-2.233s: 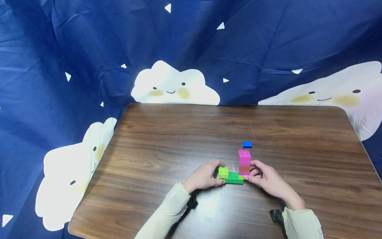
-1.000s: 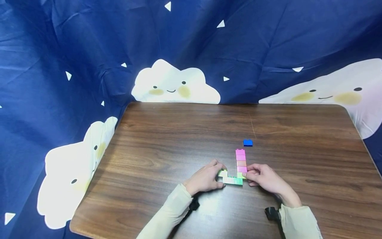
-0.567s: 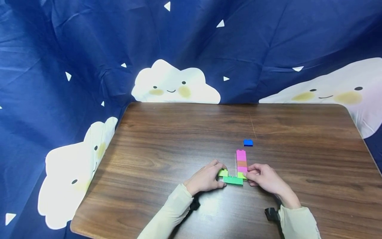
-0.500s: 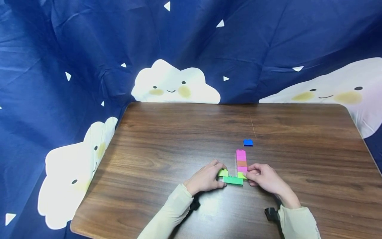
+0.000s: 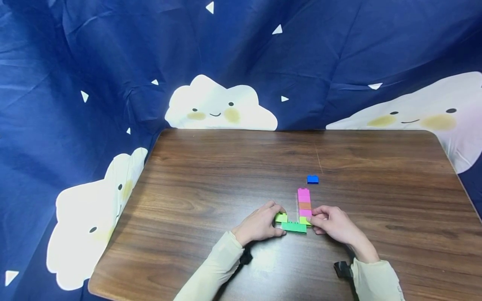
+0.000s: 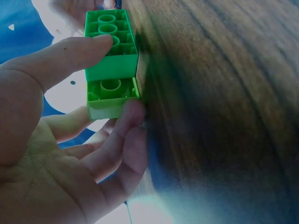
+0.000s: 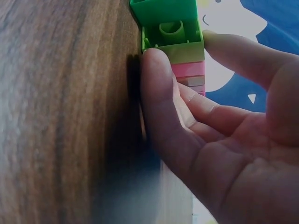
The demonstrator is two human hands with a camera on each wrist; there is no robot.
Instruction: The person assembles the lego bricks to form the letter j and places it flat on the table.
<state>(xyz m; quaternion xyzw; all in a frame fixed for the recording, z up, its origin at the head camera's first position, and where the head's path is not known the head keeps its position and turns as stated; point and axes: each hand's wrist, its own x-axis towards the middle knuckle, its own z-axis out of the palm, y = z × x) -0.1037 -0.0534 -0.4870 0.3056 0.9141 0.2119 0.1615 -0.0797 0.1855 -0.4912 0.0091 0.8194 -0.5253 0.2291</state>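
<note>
Both hands hold one joined build of toy bricks, tipped so its studs point toward the far side of the table. Its long green brick bears a lime brick at the left end and another lime brick at the right. From the right one runs a column of pink bricks with an orange brick among them. My left hand grips the left end, thumb on the green brick's hollow underside. My right hand pinches the right lime brick between thumb and fingers.
A loose blue brick lies just beyond the pink column. The brown wooden table reaches back to a dark blue curtain with white clouds. A dark strap device sits at the right wrist.
The build has tipped backward: the pink column's studded top showed before, and now its front faces show, with studs pointing away. Both hands kept their grip; over the last half second little moved.
</note>
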